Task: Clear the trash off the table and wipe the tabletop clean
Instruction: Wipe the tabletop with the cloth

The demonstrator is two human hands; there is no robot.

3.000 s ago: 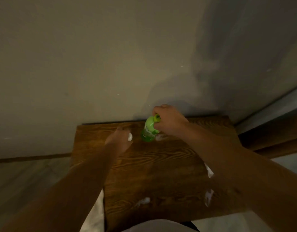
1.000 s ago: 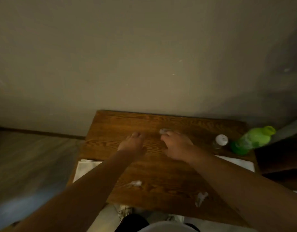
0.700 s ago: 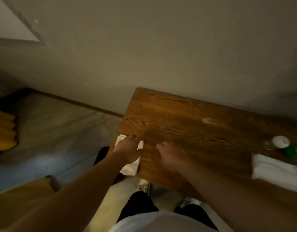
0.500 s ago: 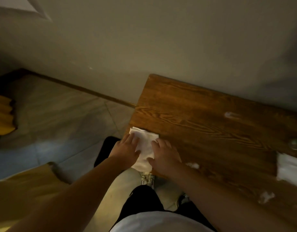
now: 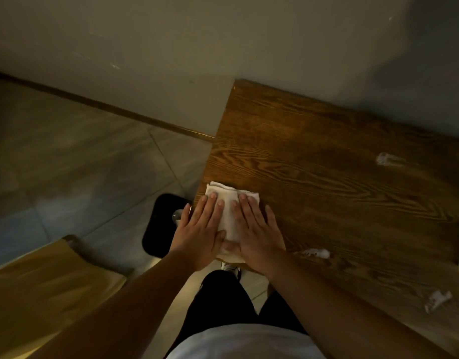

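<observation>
left hand point(image 5: 201, 230): flat, fingers spread, pressing cloth point(image 5: 229, 213)
right hand point(image 5: 256, 233): same, flat on cloth
cloth: desk point(image 5: 326, 161) corner, 7 o'clock
scraps point(image 5: 385, 158): 3 o'clock

My left hand point(image 5: 199, 233) and right hand point(image 5: 256, 231) lie flat, side by side, on a folded cloth point(image 5: 229, 203) at the near left corner of the table point(image 5: 326, 156). Paper scraps point(image 5: 315, 253) lie to the right. The wall point(image 5: 197, 47) is behind the table.
</observation>
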